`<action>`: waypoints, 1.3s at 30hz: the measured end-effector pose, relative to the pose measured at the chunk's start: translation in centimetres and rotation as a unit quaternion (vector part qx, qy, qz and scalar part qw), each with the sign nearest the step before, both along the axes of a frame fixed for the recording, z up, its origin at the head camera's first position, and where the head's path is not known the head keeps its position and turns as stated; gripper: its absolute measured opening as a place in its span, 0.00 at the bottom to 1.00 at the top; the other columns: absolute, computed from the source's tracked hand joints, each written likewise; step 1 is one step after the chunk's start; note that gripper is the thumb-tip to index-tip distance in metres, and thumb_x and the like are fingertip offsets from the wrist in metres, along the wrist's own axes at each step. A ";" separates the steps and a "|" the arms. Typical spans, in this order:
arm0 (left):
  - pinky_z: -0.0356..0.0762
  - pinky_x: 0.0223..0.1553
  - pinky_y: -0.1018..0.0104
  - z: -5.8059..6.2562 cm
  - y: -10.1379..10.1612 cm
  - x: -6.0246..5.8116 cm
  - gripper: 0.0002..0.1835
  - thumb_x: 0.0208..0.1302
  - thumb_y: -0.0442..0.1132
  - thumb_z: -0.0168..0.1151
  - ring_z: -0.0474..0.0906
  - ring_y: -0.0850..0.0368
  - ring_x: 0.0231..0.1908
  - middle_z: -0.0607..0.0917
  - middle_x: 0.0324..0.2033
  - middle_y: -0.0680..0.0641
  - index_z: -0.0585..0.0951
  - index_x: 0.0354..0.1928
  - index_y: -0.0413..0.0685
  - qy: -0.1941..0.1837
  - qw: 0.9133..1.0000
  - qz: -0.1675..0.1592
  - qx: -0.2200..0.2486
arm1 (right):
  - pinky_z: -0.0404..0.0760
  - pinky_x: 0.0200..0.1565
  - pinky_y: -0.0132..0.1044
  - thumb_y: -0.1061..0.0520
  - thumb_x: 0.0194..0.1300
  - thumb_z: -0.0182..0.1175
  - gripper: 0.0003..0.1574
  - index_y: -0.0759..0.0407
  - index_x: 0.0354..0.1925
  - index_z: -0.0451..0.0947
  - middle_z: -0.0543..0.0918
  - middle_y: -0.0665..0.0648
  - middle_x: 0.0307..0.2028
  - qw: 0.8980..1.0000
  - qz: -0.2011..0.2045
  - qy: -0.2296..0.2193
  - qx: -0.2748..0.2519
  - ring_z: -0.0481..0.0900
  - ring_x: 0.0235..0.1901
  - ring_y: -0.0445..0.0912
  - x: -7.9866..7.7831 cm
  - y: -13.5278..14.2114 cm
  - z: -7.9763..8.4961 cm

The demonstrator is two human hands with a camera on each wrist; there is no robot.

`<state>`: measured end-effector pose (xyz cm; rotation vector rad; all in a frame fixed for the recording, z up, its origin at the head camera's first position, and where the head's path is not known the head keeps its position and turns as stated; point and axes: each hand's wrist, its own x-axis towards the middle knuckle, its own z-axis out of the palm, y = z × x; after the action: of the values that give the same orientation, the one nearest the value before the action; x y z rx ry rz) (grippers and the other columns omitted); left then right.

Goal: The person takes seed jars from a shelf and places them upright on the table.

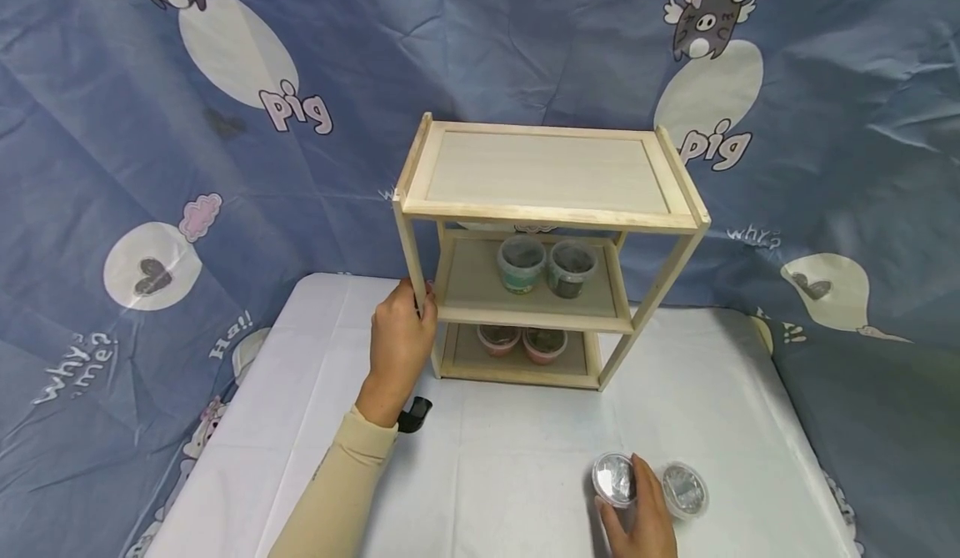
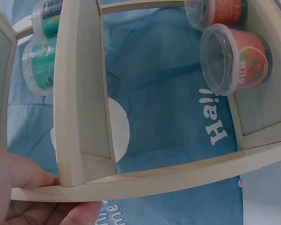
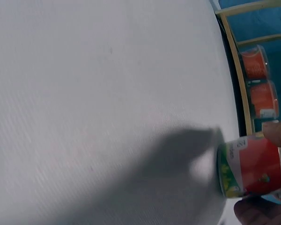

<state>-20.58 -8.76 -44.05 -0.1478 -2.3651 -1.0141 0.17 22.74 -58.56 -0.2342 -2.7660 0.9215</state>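
Note:
A small wooden three-tier shelf stands on the white table. My left hand grips its left front post, thumb and fingers on opposite sides in the left wrist view. At the table's front right, my right hand holds a round tub with a clear top between thumb and fingers. The right wrist view shows this tub's red, white and green label. Just right of that hand is another clear-topped tub. The middle tier bears a green-labelled tub and a dark-labelled tub.
Two red-labelled tubs, one on the left and one on the right, sit side by side on the bottom tier. A blue patterned cloth hangs behind the shelf and along both sides of the white table.

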 end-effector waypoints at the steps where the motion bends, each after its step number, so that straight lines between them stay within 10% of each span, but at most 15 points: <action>1: 0.79 0.20 0.55 0.0 0.0 0.0 0.07 0.74 0.31 0.63 0.82 0.48 0.24 0.87 0.33 0.39 0.83 0.46 0.33 0.000 1.000 0.001 -0.001 | 0.67 0.69 0.56 0.64 0.55 0.77 0.55 0.74 0.72 0.58 0.68 0.75 0.66 1.000 -0.007 -0.018 -0.004 0.70 0.65 0.72 0.1 -0.1 0.2; 10: 0.79 0.19 0.55 0.1 0.0 -0.1 0.07 0.74 0.32 0.63 0.83 0.48 0.23 0.87 0.33 0.39 0.83 0.47 0.33 0.002 1.000 0.003 -0.004 | 0.80 0.54 0.61 0.65 0.58 0.75 0.56 0.75 0.74 0.54 0.65 0.77 0.67 0.997 -0.045 -0.064 -0.021 0.70 0.64 0.75 0.4 -0.5 0.7; 39: 0.77 0.18 0.56 0.2 0.1 0.1 0.07 0.73 0.31 0.63 0.81 0.50 0.21 0.88 0.34 0.39 0.84 0.47 0.34 -0.005 1.000 0.003 0.002 | 0.71 0.61 0.68 0.64 0.59 0.75 0.52 0.73 0.73 0.58 0.62 0.76 0.71 0.989 -0.086 -0.107 0.056 0.67 0.67 0.75 0.9 -1.1 1.4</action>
<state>-20.51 -8.67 -43.81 -0.1353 -2.3715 -1.0190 1.06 21.65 -57.19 -0.5735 -2.9202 0.7348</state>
